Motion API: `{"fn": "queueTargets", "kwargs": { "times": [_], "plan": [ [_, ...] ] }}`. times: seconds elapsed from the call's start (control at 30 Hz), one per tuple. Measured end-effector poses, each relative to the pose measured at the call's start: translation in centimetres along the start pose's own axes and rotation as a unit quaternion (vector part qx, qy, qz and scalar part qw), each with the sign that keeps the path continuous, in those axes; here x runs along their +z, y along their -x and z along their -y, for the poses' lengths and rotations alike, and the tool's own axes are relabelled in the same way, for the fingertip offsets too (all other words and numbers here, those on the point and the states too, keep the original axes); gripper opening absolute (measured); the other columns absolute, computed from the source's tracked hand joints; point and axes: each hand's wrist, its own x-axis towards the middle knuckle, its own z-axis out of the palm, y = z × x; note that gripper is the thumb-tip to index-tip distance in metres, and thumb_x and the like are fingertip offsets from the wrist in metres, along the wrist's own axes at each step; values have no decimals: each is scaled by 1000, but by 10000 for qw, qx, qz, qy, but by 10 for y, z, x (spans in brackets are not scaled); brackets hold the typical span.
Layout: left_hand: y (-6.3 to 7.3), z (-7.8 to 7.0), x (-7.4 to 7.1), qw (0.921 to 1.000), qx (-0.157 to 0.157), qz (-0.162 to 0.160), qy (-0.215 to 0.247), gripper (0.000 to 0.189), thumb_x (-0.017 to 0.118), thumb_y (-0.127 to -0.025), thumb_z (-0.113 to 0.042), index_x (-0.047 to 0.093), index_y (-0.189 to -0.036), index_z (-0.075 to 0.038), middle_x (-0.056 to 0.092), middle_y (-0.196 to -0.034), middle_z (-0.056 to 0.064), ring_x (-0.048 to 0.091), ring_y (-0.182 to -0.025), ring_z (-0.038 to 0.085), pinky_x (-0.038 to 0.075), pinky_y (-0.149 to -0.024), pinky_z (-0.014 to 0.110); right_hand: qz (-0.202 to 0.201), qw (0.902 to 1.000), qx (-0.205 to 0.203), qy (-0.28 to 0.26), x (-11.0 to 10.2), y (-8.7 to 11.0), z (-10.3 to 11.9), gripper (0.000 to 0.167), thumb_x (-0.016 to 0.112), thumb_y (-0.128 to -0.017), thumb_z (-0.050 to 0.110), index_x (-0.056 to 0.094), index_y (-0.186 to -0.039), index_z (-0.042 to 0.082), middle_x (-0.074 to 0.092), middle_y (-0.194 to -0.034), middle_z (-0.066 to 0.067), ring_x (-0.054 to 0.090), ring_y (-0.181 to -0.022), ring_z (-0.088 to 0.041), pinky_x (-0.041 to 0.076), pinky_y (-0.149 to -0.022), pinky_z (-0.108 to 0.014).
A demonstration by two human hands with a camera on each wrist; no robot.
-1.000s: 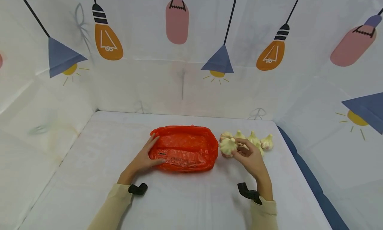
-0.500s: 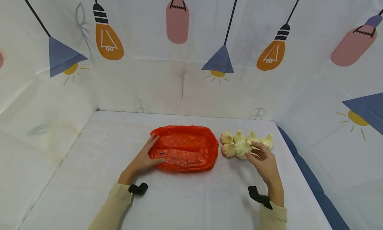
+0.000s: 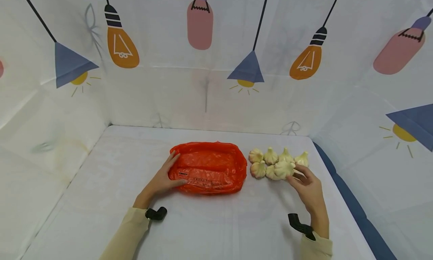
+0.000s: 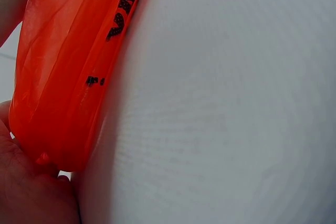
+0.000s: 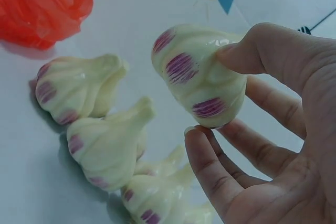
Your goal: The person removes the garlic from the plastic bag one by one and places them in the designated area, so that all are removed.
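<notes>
My left hand (image 3: 164, 181) rests against the left end of a red plastic bag (image 3: 206, 158), its fingers and thumb spread wide along the rim. The bag stands spread open like a shallow tray, with dark print inside its near part. In the left wrist view, the bag (image 4: 63, 82) fills the upper left. My right hand (image 3: 309, 188) pinches a garlic bulb (image 3: 283, 170) between thumb and fingers, above the right part of the front row. Seen from the right wrist, this glossy pale garlic bulb (image 5: 202, 74) has purple patches and is raised in front of the others.
Several more garlic bulbs (image 3: 270, 155) stand in two rows on the white table (image 3: 206, 222), just right of the bag. A wall sheet (image 3: 209, 90) printed with lamps closes off the back. Blue material (image 3: 345, 196) runs along the table's right edge.
My right hand has carried the garlic bulb rightward along the front row, from beside the bag to the row's right part. My left hand has stayed at the bag.
</notes>
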Motion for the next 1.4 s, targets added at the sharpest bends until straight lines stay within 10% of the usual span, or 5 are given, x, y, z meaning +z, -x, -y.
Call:
{"fn": "queueTargets", "kwargs": {
  "times": [1.4],
  "plan": [
    [-1, 1, 1, 9999, -15, 10, 105, 107, 84, -82, -43, 21, -166, -20, 4, -175, 1, 8, -160, 40, 20, -120, 73, -840, 9917, 554, 803, -51, -1, -32, 45, 75, -94, 10, 59, -136, 3, 54, -119, 27, 58, -102, 10, 51, -78, -5]
  ]
}}
